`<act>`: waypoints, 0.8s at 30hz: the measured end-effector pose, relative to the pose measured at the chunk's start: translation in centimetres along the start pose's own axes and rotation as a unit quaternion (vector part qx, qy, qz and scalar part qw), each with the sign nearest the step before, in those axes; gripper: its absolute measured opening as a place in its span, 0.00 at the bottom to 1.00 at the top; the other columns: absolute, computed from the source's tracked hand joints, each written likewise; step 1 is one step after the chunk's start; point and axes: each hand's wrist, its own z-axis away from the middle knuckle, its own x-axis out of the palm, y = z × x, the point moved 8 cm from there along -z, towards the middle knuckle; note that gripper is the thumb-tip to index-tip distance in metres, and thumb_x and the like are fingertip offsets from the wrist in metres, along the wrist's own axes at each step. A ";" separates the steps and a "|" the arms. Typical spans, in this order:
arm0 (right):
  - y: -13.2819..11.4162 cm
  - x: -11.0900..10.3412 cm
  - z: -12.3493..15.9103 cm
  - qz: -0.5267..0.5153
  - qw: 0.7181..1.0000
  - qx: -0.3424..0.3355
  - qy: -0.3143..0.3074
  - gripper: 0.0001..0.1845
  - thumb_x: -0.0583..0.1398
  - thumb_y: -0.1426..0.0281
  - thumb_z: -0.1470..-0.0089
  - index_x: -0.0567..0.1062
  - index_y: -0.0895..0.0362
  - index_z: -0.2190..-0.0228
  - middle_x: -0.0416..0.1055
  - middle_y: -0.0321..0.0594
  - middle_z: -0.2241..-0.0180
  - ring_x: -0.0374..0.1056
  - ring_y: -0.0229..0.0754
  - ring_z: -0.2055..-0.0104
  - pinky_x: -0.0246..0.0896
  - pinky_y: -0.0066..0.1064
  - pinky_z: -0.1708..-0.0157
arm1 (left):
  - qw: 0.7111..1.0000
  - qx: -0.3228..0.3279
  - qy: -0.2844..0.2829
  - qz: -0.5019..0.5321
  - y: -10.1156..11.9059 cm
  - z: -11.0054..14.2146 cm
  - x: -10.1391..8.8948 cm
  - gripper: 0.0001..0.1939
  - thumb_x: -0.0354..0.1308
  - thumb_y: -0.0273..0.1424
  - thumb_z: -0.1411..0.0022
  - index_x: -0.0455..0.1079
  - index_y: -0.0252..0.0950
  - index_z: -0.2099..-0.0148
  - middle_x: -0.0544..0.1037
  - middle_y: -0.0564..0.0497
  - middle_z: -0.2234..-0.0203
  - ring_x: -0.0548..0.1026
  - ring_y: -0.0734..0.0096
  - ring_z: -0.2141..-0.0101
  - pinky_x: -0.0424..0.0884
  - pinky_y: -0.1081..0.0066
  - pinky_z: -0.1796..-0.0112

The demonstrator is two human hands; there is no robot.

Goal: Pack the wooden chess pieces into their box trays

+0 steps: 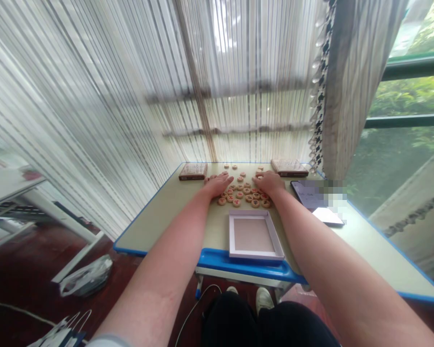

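Observation:
Round wooden Chinese chess pieces [239, 194], marked with red or black characters, lie loosely spread on the pale table [159, 212]. My left hand [219, 184] rests palm down at the left side of the pieces, its fingers stretched out toward the middle. Opposite it, my right hand [269, 182] reaches over the right side of the group, fingers extended and touching or covering some pieces. Neither hand visibly grips a piece; what lies under the palms is hidden. Between my forearms, a shallow white box tray [232, 236] sits at the near table edge.
Two flat brown boxes stand at the far edge, a left one [193, 170] and a right one [290, 167]. A phone [307, 193] lies right of my right forearm. Striped curtains [238, 72] hang behind the table. A plastic bag [88, 275] is on the floor at left.

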 end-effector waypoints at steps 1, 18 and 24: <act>-0.1 -0.1 0.1 0.004 1.000 -0.001 0.000 0.20 0.56 0.55 0.51 0.77 0.48 0.59 0.67 0.45 0.50 0.63 0.53 0.51 0.58 0.43 0.55 | 1.000 -0.004 0.001 0.010 0.0 0.1 -0.1 0.23 0.40 0.44 0.35 0.65 0.41 0.45 0.66 0.45 0.44 0.62 0.59 0.44 0.58 0.61 0.47; -0.9 0.6 -0.9 -0.029 0.996 -0.089 0.004 0.24 0.49 0.64 0.43 0.69 0.57 0.48 0.61 0.44 0.43 0.57 0.47 0.43 0.50 0.39 0.45 | 0.998 -0.001 0.067 -0.001 0.7 0.4 -1.3 0.23 0.39 0.40 0.35 0.68 0.36 0.47 0.71 0.46 0.49 0.68 0.65 0.49 0.62 0.66 0.48; -0.6 0.3 -0.9 -0.029 0.996 -0.077 0.026 0.22 0.51 0.69 0.47 0.70 0.57 0.50 0.68 0.45 0.50 0.61 0.46 0.48 0.54 0.36 0.48 | 0.997 0.076 0.017 -0.004 2.8 0.4 -0.6 0.23 0.36 0.40 0.33 0.70 0.40 0.50 0.71 0.50 0.48 0.66 0.66 0.47 0.59 0.66 0.46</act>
